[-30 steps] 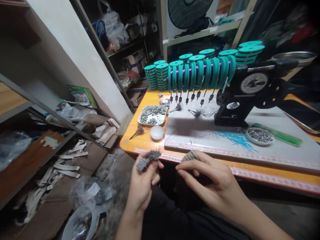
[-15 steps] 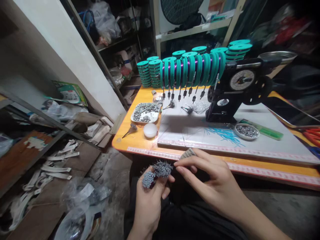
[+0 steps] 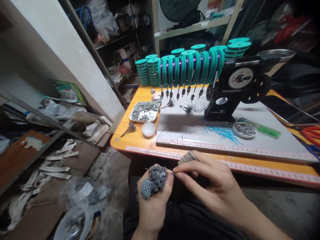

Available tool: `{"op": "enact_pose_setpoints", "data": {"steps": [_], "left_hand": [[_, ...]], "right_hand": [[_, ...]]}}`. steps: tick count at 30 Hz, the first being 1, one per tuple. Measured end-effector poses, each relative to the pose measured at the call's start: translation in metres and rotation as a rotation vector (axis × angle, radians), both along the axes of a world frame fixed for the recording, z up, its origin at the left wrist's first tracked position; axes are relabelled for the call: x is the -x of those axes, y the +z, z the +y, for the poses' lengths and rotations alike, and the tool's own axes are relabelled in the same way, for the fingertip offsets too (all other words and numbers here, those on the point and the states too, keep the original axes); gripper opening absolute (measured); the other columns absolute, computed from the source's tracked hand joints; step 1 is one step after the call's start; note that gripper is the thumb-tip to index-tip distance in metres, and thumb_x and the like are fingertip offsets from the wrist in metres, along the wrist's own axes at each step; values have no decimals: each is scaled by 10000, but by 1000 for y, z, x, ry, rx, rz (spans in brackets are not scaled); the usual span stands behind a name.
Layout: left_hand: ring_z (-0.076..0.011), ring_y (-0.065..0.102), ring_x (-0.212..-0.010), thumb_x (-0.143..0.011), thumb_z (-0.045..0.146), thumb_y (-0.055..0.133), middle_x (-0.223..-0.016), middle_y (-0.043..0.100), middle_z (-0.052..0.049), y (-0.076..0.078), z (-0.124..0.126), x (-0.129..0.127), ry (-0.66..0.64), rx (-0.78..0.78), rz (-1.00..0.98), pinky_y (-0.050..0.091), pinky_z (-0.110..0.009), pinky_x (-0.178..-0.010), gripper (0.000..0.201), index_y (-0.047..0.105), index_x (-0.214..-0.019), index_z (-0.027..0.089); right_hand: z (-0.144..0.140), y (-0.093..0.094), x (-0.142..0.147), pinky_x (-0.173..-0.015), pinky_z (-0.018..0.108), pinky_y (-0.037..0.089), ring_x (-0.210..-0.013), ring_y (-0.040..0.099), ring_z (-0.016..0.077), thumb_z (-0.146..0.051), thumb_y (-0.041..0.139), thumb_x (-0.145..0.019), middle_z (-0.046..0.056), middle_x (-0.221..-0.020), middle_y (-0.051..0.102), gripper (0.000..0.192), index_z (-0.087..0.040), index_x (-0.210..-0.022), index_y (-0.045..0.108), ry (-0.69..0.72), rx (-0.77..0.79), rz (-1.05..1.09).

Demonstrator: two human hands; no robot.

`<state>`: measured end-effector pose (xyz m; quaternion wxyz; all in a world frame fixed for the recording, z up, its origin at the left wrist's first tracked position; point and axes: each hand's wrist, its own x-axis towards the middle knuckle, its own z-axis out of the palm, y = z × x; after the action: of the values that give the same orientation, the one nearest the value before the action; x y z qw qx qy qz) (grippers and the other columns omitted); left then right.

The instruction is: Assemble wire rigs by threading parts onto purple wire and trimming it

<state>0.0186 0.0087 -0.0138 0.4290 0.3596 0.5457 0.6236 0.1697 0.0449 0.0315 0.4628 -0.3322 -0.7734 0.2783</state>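
My left hand point(image 3: 152, 206) is closed around two tight bundles of small grey metal pieces point(image 3: 153, 180), held upright in front of the orange table point(image 3: 130, 141). My right hand point(image 3: 212, 186) pinches at the upper right edge of the bundles with thumb and forefinger and also holds a small folded grey-brown pad point(image 3: 187, 156) against its fingers. Both hands are below the table's near edge, over my dark lap.
On the table stand a row of green spools with purple wire point(image 3: 190, 68) on a black winding machine point(image 3: 235, 90), a white tray of grey metal pieces point(image 3: 144, 111), a white lid point(image 3: 148, 129), a round tin point(image 3: 244, 129), blue strands point(image 3: 222, 132). Cluttered shelves point(image 3: 37, 133) stand left.
My left hand has drawn the bundles lower and nearer to me, turning their ends up. My right hand's fingertips have closed in onto the bundles' edge. The view shifted slightly.
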Motion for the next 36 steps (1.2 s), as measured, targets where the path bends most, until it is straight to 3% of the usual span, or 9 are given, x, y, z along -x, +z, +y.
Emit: {"op": "enact_pose_setpoints", "data": {"steps": [5,14,25,33,36], "left_hand": [[-135,663,-676,-740,319,782,-756,705,-21,2,-3,6,-58,-48,70,556,-218,-673,170,716,-785,169],[-62,655,-629,-796,173,708,-711,690,46,19,0,6,-126,-184,289,522,-97,-647,47,674,-779,199],[-69,661,-651,-815,201,695,-730,689,46,14,-2,8,-140,-137,306,537,-112,-669,27,678,-797,212],[-128,693,-668,-796,287,722,-747,735,-10,7,0,8,-178,-30,160,569,-188,-668,111,722,-815,177],[-140,702,-703,-779,291,741,-772,742,-17,7,1,10,-192,-16,160,573,-203,-695,109,733,-809,186]], "right_hand": [[0,-8,-5,-630,249,430,-736,543,119,-79,587,-894,31,-804,565,149,-165,-976,676,6,-22,-93],[-3,-11,-7,-644,279,410,-775,507,141,-92,569,-912,37,-828,529,141,-162,-1001,652,12,-55,-199],[-7,-8,-9,-637,279,433,-767,530,142,-84,573,-909,40,-827,541,155,-167,-1011,655,10,-49,-192],[-1,-7,-10,-592,231,448,-706,563,115,-88,576,-919,22,-795,563,205,-194,-1065,674,33,-60,-101],[-1,-5,-13,-638,233,472,-765,584,126,-110,575,-925,35,-870,597,267,-204,-1169,625,41,-52,-144]]}}
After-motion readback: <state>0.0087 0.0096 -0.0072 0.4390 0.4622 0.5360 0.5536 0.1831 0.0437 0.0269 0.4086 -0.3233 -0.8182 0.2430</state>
